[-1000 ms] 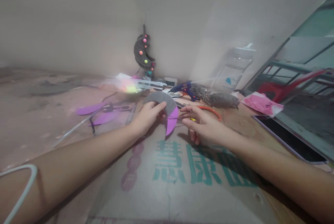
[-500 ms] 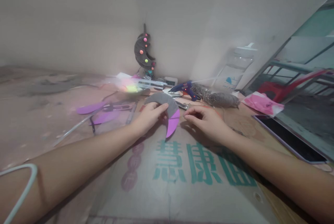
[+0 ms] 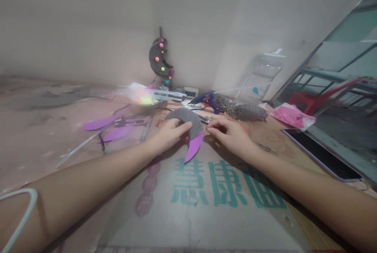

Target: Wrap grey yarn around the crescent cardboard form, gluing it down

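Observation:
A crescent moon cutout point(image 3: 194, 147) is gripped in my left hand point(image 3: 173, 131), thumb on its front face. Grey yarn point(image 3: 188, 116) is wound tightly round its upper part, and the lower tip shows bare purple. Just right of the crescent, my right hand point(image 3: 228, 133) is closed in a pinch of thumb and forefinger. The grey yarn strand it pinches is thin and barely visible. Beneath both hands lies a cardboard sheet point(image 3: 206, 221) with green printed characters.
A finished-looking grey crescent point(image 3: 157, 58) with coloured balls stands against the wall. Behind my hands are a blue glue gun point(image 3: 206, 99), a yarn skein point(image 3: 249, 112) and a water bottle point(image 3: 262, 76). A phone point(image 3: 322, 154) lies right, purple pieces point(image 3: 100, 122) left.
The crescent has tilted slightly, its purple tip swinging down and left. My right hand stays pinched close beside it. The whole view has shifted a little.

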### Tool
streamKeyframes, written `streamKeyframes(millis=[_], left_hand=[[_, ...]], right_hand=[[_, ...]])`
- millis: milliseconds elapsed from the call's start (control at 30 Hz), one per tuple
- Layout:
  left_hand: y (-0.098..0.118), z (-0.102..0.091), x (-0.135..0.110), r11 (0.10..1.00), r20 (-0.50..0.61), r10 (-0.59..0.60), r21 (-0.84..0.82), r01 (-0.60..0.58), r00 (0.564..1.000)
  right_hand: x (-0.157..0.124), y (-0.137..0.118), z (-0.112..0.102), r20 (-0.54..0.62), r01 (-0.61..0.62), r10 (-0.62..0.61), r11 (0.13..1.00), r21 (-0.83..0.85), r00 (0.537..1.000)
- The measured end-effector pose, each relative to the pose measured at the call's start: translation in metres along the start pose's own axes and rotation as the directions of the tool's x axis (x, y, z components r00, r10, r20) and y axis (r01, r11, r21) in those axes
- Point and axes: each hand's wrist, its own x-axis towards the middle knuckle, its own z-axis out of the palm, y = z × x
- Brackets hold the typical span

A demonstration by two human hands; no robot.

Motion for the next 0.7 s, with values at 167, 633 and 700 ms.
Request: streamKeyframes(millis=[167,633,700], left_hand=[[0.0013,0.0001,-0.0015,1.0,0.025,-0.014,-0.004,0.014,1.0],[0.0078,0.0019,-0.0048,0.992,0.104,-0.065,-0.102,0.075,0.992],[0.008,0.0023,-0.0049,0.992,0.112,-0.052,-0.109,0.064,0.992]], right_hand=[[-0.0007,-0.0008,0.0006,-0.015,0.0,0.0,1.0,0.001,1.0],[-0.0023,-0.0016,0.0014,-0.031,-0.01,0.012,0.999,0.043,0.999],[-0.0024,-0.0004,0.0017,-0.037,-0.011,0.013,0.999,0.051,0.999]])
